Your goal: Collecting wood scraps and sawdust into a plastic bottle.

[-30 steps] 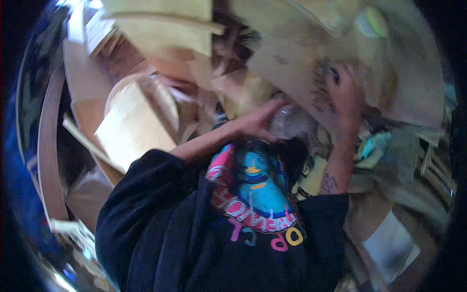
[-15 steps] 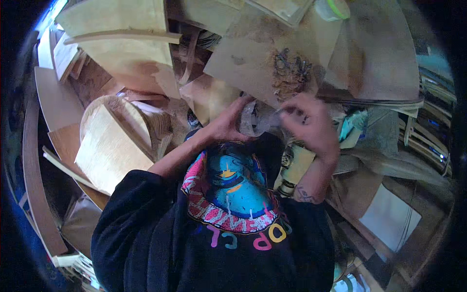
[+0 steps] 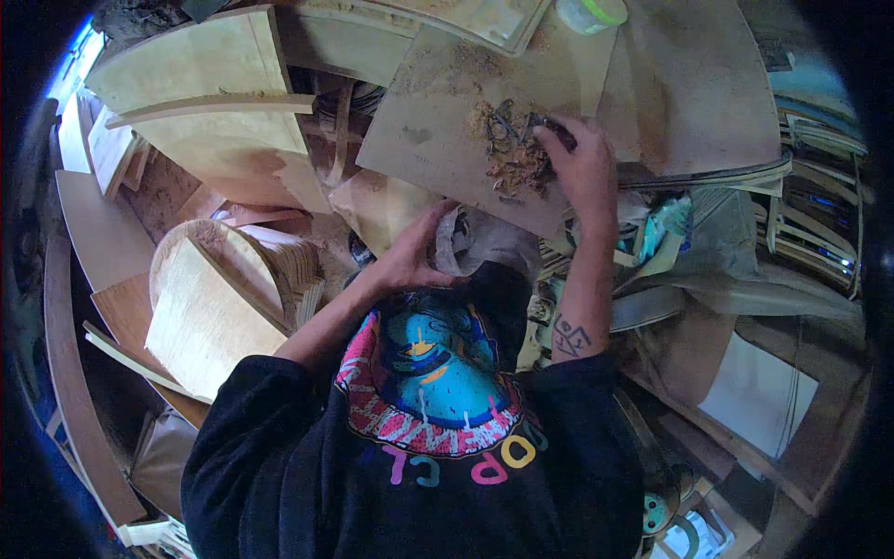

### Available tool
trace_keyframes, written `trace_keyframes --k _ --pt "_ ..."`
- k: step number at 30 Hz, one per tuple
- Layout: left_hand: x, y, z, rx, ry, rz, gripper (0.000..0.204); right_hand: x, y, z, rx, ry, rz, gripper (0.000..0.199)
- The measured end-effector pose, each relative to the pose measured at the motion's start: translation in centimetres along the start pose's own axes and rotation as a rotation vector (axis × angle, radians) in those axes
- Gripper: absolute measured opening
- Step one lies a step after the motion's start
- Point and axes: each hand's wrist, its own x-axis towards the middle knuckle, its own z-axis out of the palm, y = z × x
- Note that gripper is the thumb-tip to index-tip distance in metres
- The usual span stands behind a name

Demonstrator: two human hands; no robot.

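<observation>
Left arm pose: forearm angled up and inward across the front of the black shirt [image 3: 279, 447]; elbow bent.
Left hand [image 3: 410, 252]: grasping the clear plastic bag [image 3: 453, 244]; thumb on the near side, fingers on the far side, forming a C-shaped grip.
Bag position: within the curve of the left hand, in front of the torso; below and left of the right hand.
Right arm pose: forearm close to vertical in view, reaching away from the body; tattoo [image 3: 570, 335] on the forearm, well below the wrist.
Right hand [image 3: 585, 168]: palm side down, thumb and index finger bent toward the small dark pieces [image 3: 503, 130]; cannot tell whether a piece is gripped.
Dark pieces position: heaped at and left of the right fingertips, mixed with sawdust [image 3: 535, 172].
Tabletop [image 3: 424, 154]: beneath the heap, extending to both sides of the right hand and beyond it.
Tub with green rim [image 3: 591, 13]: beyond the right hand, well apart.
Stacked round wood pieces [image 3: 223, 252]: left of the left hand, well apart.
</observation>
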Motion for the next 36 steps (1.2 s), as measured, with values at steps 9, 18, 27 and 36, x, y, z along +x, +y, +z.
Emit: trace_keyframes --k 9,18,27,36 --pt "0.1 0.4 -0.4 0.057 -0.023 0.027 0.113 -0.4 3.0 -0.5 0.316 -0.126 0.085 0.019" --pt "-0.1 0.1 -0.4 0.022 0.012 0.02 0.108 -1.1 2.3 -1.2 0.45 -0.11 0.136 0.02" --pt "-0.3 -0.4 -0.3 0.008 0.027 0.019 0.108 -0.7 0.9 0.2 -0.03 -0.015 -0.093 0.029" --pt "-0.6 -0.4 -0.5 0.073 0.021 0.046 0.108 0.0 -1.4 0.0 -0.144 -0.122 0.0 0.028"
